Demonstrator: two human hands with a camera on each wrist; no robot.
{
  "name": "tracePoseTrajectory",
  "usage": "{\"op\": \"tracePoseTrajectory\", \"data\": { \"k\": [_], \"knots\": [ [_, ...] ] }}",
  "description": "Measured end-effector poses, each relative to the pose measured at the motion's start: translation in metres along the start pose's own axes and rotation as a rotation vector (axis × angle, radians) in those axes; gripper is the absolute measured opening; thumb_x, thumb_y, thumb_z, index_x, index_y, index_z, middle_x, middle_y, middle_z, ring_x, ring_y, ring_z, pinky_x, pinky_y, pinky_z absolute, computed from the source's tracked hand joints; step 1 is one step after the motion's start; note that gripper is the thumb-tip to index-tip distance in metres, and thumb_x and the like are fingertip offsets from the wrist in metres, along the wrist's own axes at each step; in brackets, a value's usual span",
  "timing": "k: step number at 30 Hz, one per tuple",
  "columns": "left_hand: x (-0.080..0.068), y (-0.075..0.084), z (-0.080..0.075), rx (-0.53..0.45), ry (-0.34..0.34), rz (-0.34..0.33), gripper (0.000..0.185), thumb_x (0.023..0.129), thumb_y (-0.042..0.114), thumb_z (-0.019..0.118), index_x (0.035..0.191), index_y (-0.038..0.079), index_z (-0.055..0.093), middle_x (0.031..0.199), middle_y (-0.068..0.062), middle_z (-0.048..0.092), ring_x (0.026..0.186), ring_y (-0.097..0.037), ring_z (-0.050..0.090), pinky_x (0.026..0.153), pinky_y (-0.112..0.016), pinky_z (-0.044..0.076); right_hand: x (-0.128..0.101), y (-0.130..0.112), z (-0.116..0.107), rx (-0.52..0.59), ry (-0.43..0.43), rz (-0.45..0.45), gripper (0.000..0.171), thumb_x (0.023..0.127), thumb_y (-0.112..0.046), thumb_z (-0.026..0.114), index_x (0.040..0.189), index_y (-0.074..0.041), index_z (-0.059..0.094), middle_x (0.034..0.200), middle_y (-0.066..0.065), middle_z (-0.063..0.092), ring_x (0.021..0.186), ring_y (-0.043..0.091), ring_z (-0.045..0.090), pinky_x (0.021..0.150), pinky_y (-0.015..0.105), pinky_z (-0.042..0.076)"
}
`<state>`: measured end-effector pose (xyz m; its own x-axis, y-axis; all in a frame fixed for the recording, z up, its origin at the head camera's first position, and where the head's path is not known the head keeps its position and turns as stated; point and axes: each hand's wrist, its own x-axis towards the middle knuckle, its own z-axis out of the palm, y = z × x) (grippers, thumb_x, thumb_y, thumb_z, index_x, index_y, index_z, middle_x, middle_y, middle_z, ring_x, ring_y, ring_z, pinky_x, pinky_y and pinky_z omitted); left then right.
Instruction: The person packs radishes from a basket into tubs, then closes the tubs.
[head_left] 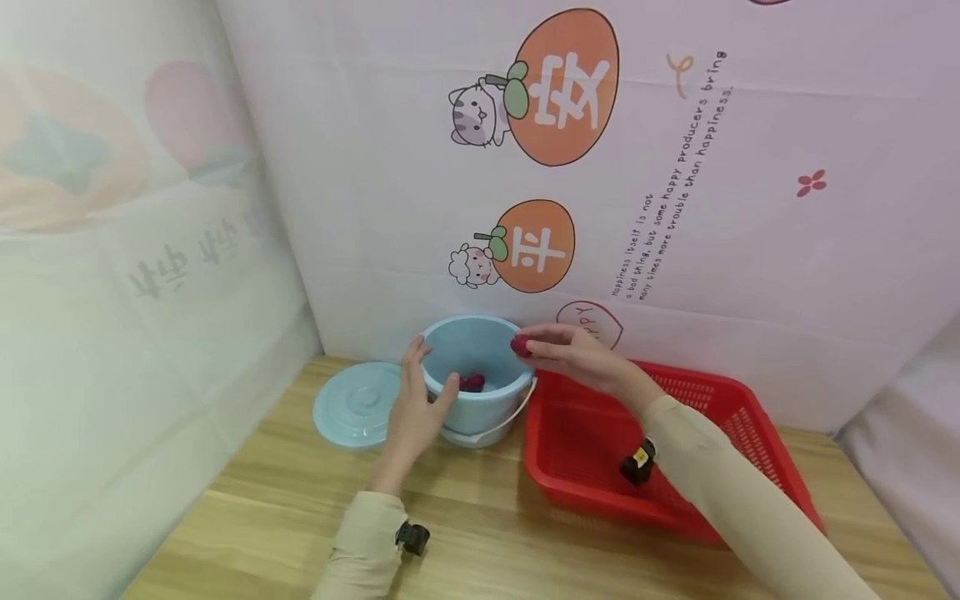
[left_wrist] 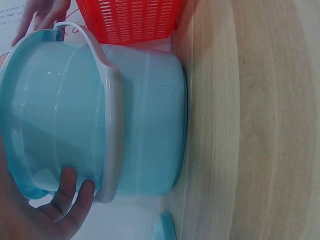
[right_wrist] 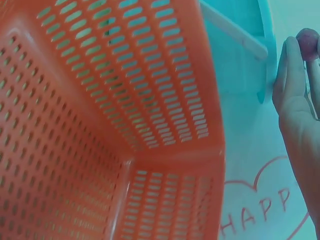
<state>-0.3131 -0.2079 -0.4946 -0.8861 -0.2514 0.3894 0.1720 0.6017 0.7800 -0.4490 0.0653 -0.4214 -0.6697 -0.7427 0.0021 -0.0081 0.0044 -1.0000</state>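
My right hand (head_left: 573, 354) pinches a small round dark red fruit (head_left: 522, 346) between thumb and fingers at the right side of the bucket's rim. In the right wrist view, the same fruit (right_wrist: 307, 44) shows at the fingertips. The light blue bucket (head_left: 480, 410) stands upright, with more dark red fruit (head_left: 472, 382) at its bottom. With spread fingers, my left hand (head_left: 416, 417) rests against the bucket's left side, the thumb at the front rim. In the left wrist view, two fingers (left_wrist: 82, 202) lie against the outer wall, beside the white handle (left_wrist: 112, 130).
A red perforated basket (head_left: 555, 492) stands right of the bucket, under my right forearm. The round blue lid (head_left: 356, 404) lies flat on the wooden table (head_left: 480, 542), left of the bucket. A printed cloth (head_left: 375, 208) hangs close behind everything.
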Motion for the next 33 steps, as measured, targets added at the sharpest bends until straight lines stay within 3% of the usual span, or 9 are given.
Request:
{"op": "tracePoseTrajectory", "data": {
  "k": [5,10,13,23,29,33],
  "knots": [
    [0.000,-0.002,-0.001,0.005,-0.013,0.006,0.079,0.102,0.058,0.058,0.164,0.023,0.023,0.175,0.011,0.013,0.137,-0.040,0.052,0.102,-0.064,0.049,0.012,-0.003,0.012,-0.057,-0.001,0.019,0.052,0.103,-0.018,0.070,0.150,-0.002,0.056,0.146,0.015,0.060,0.140,0.042,0.052,0.114,0.056,0.042],
    [0.000,-0.003,-0.001,0.003,-0.012,-0.006,0.082,0.102,0.060,0.058,0.165,0.023,0.022,0.175,0.009,0.014,0.143,-0.041,0.047,0.108,-0.065,0.045,0.023,-0.005,0.022,-0.237,-0.010,0.071,0.046,0.100,-0.035,0.075,0.143,-0.019,0.066,0.144,0.006,0.063,0.133,0.030,0.059,0.111,0.054,0.047],
    [0.001,-0.003,-0.002,0.007,-0.002,-0.005,0.082,0.102,0.060,0.058,0.165,0.024,0.021,0.175,0.007,0.015,0.144,-0.042,0.047,0.108,-0.066,0.044,0.028,-0.008,0.026,-0.287,-0.011,0.086,0.041,0.098,-0.039,0.076,0.136,-0.025,0.071,0.141,0.002,0.065,0.132,0.027,0.060,0.110,0.052,0.049],
    [0.000,-0.005,-0.001,0.022,-0.002,-0.002,0.081,0.101,0.062,0.057,0.165,0.025,0.021,0.175,0.010,0.014,0.143,-0.038,0.048,0.109,-0.064,0.045,0.032,-0.016,0.033,-0.303,-0.099,0.115,0.034,0.102,-0.022,0.073,0.135,-0.014,0.071,0.136,0.010,0.067,0.135,0.039,0.059,0.108,0.044,0.051],
    [0.002,-0.003,-0.002,0.024,0.007,-0.016,0.080,0.103,0.054,0.060,0.166,0.024,0.020,0.174,0.008,0.017,0.138,-0.041,0.051,0.109,-0.065,0.045,0.034,-0.025,0.036,-0.485,-0.145,0.125,0.037,0.101,-0.026,0.074,0.137,-0.018,0.069,0.135,0.005,0.068,0.130,0.031,0.061,0.111,0.051,0.048],
    [0.005,-0.001,0.001,0.034,0.000,-0.005,0.081,0.102,0.059,0.057,0.165,0.021,0.023,0.174,0.011,0.015,0.135,-0.041,0.054,0.107,-0.063,0.047,0.035,-0.032,0.036,-0.600,-0.192,0.114,0.039,0.101,-0.024,0.074,0.138,-0.012,0.069,0.133,0.003,0.069,0.127,0.026,0.059,0.109,0.049,0.050]
  ]
}}
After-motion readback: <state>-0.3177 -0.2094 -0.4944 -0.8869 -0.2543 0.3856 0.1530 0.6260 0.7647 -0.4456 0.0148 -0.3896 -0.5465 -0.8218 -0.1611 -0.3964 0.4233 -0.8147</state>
